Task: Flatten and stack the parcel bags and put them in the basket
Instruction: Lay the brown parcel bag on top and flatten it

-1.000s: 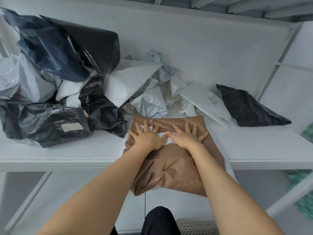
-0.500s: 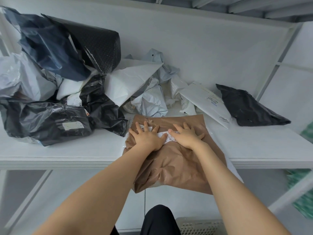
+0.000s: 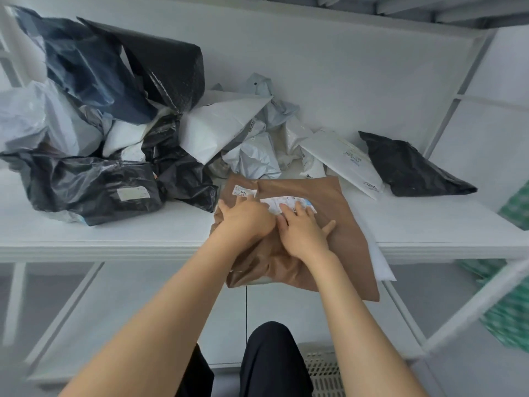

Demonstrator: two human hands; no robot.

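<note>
We look down on a white shelf (image 3: 114,230) where a brown parcel bag (image 3: 340,224) lies in front of the person, its far part resting on the shelf and its near end hanging over the front edge, on top of a white bag (image 3: 382,265) that shows along its right side. Both bare hands lie palm down on the brown bag, side by side and apparently touching: the left hand (image 3: 246,222) has its fingers (image 3: 227,206) straight and close together, tips reaching a small white label (image 3: 243,191); the right hand (image 3: 303,236) has its fingers (image 3: 299,209) straight and slightly apart, resting on a longer torn label (image 3: 289,202), with the thumb stuck out to the right. Neither hand pinches or curls round anything; the bag is under the palms, not between the fingers. We judge the bag light, thin and soft, like crinkly paper or film (the near half is creased and puffed up, the far right part smooth), so it should yield to flat pressure swept outward from the middle, though it may slide on the smooth bag beneath. To lift it, we would take it by two edges or corners rather than the middle, so it stays flat. Behind and to the left, a heap (image 3: 94,184) of crumpled black, dark blue and white bags waits. We cannot tell where the basket is.
</note>
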